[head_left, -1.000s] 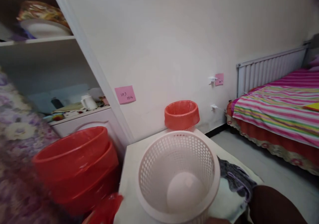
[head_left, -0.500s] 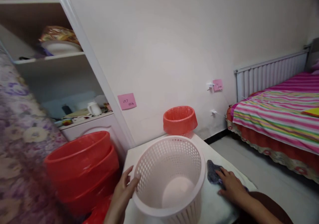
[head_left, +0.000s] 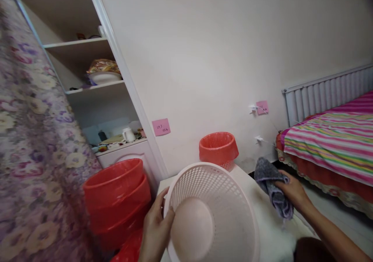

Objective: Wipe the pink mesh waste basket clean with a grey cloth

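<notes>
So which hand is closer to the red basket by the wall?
Right. The right hand, holding the grey cloth, is just beside and below the red basket. The left hand is farther off, gripping the white basket's rim.

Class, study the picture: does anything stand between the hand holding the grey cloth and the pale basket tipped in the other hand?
Nothing visible does. The right hand grips the grey cloth just right of the pale basket, which the left hand holds by its rim. Only bare white tabletop shows in the gap between them; the red bin stands behind.
</notes>
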A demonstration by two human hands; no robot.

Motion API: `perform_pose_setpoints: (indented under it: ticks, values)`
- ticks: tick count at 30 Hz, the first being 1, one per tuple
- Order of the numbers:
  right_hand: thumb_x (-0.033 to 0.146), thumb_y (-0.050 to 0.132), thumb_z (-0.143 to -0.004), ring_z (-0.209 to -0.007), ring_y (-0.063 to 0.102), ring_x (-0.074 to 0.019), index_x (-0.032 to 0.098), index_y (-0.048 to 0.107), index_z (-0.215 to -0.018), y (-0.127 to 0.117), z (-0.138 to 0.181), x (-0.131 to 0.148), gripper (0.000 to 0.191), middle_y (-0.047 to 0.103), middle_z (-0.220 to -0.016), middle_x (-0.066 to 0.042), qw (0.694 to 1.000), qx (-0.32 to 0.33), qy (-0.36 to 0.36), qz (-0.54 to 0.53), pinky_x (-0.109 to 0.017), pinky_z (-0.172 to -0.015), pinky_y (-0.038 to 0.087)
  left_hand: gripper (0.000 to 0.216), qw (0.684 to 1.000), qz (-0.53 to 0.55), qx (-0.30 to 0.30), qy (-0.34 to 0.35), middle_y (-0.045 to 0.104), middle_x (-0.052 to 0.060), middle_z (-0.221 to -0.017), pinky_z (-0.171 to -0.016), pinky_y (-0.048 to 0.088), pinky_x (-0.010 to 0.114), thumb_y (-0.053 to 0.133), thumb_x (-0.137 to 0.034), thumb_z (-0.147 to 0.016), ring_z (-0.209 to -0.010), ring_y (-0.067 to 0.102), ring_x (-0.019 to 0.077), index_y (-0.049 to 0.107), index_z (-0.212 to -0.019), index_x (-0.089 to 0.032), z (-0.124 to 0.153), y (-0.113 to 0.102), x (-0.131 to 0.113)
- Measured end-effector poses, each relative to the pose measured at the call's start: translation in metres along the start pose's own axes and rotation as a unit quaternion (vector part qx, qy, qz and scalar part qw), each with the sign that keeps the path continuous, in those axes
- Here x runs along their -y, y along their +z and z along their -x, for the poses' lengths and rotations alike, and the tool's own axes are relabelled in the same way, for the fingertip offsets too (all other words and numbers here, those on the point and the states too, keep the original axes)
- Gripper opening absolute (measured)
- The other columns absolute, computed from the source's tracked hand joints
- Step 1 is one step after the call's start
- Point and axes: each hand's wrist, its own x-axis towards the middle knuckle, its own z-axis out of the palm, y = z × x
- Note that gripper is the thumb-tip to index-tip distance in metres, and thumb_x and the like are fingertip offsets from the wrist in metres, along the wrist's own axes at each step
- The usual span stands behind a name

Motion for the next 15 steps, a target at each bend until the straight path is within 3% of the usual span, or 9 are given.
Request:
perform_pose_setpoints:
  ticks: [2,4,7,9,11,12,15]
  values:
    - [0.045,0.053,-0.073,-0.098,0.066,-0.031,0.011,0.053,-0.123,-0.007,-0.002,0.039,0.061,0.07,-0.11,-0.017,0.999,-0.032,-0.012,-0.037,-0.041,-0.087,0.05,0.059,0.998,-0.05,-0.019,0.027,0.061,0.009,-0.132,-0.107,0.041,0.042,0.055,-0.038,-0.071,-0.123,0.055,0.0283,0.054,-0.127,-0.02,0.011,0.007,-0.006]
    - [0.042,0.054,-0.074,-0.107,0.063,-0.0282,0.013,0.045,-0.132,0.002,0.013,0.085,0.066,0.065,-0.122,-0.014,0.996,-0.039,-0.049,-0.07,-0.039,-0.094,0.048,0.06,0.995,-0.087,-0.031,0.03,0.06,0.009,-0.134,-0.108,0.041,0.043,0.052,-0.037,-0.072,-0.124,0.055,0.0287,0.054,-0.129,-0.019,0.022,0.017,-0.006]
    - [0.019,0.052,-0.072,-0.122,0.053,-0.0253,0.018,0.049,-0.13,0.042,0.064,0.156,0.058,0.058,-0.132,-0.01,0.966,0.024,-0.212,-0.146,-0.043,-0.107,0.039,0.061,0.991,-0.126,-0.026,0.04,0.059,0.009,-0.136,-0.109,0.041,0.043,0.048,-0.036,-0.075,-0.126,0.054,0.027,0.051,-0.133,-0.017,0.033,0.029,0.002]
    - [0.006,0.045,-0.062,-0.131,0.043,-0.0227,0.024,0.049,-0.133,0.075,0.107,0.194,0.074,0.051,-0.141,-0.004,0.924,0.081,-0.347,-0.139,-0.043,-0.113,0.031,0.059,0.989,-0.131,-0.013,0.061,0.061,0.01,-0.134,-0.105,0.046,0.04,0.049,-0.033,-0.076,-0.124,0.057,0.0265,0.052,-0.132,-0.017,0.039,0.032,0.012]
    - [0.008,0.054,-0.06,-0.129,0.042,-0.0267,0.029,0.042,-0.141,0.1,0.144,0.218,0.084,0.04,-0.15,-0.003,0.892,0.168,-0.414,-0.069,-0.044,-0.109,0.036,0.05,0.99,-0.115,0.003,0.087,0.067,0.011,-0.126,-0.096,0.052,0.037,0.05,-0.032,-0.078,-0.116,0.063,0.0269,0.057,-0.125,-0.015,0.045,0.031,0.024]
    - [0.01,0.055,-0.063,-0.125,0.045,-0.029,0.029,0.042,-0.141,0.109,0.155,0.225,0.082,0.042,-0.149,-0.004,0.882,0.186,-0.431,-0.045,-0.047,-0.106,0.04,0.046,0.99,-0.106,0.006,0.094,0.07,0.012,-0.12,-0.091,0.055,0.035,0.051,-0.032,-0.079,-0.109,0.066,0.0269,0.059,-0.12,-0.014,0.048,0.029,0.029]
    - [0.013,0.057,-0.068,-0.114,0.049,-0.0294,0.028,0.046,-0.139,0.118,0.156,0.227,0.073,0.053,-0.14,-0.006,0.881,0.184,-0.436,-0.017,-0.045,-0.095,0.047,0.041,0.99,-0.097,-0.012,0.101,0.073,0.011,-0.112,-0.083,0.058,0.032,0.052,-0.033,-0.081,-0.1,0.07,0.025,0.058,-0.116,-0.014,0.062,0.027,0.041]
